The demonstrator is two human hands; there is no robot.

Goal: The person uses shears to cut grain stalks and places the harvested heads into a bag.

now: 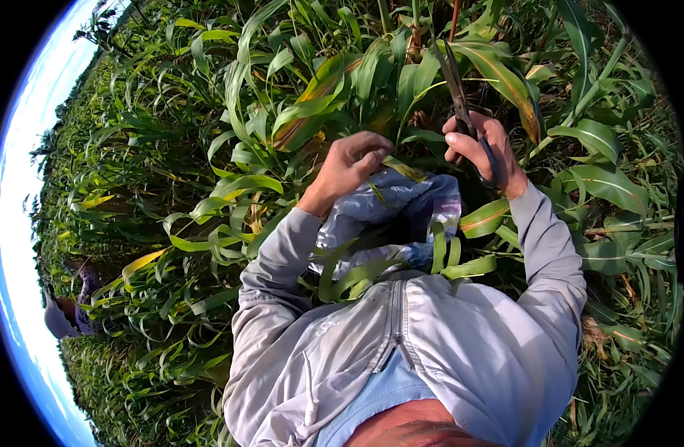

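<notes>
My right hand (484, 148) grips a pair of scissors (459, 100) with dark handles; the long blades point up and away among the leaves. My left hand (353, 165) is at centre, with thumb and forefinger brought together at a piece of green-yellow leaf (406, 169). Whether the fingertips pinch it is unclear. Below both hands an open woven plastic sack (353, 215), whitish-blue with a purple band, lies among the plants, its mouth dark inside. Long green leaves hang across its near rim.
Tall, broad-leaved grassy crop plants (370, 72) surround me, some leaves yellow and brown. Thick stalks and arching leaves (596, 137) stand at the right. Another person (85, 296) in a pale hat is among the plants at the far left.
</notes>
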